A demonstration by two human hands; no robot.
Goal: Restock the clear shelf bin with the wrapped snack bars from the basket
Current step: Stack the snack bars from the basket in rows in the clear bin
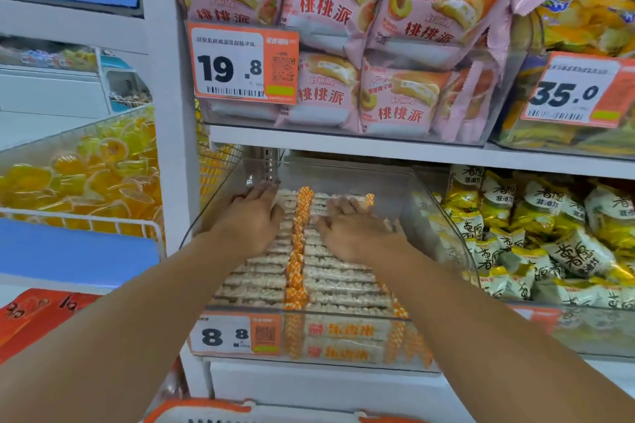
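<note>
Both the left hand (256,216) and right hand (354,227) lie flat, fingers seemingly straight, on snack bars (330,278) beneath them in the clear bin (443,216).

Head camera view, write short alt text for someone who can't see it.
Both hands, left hand and right hand, lie palm down on rows of wrapped snack bars inside a clear shelf bin with an 8.8 price tag. Pink peach-pie bags fill the shelf above; yellow-and-white snack packs sit to the right.
</note>
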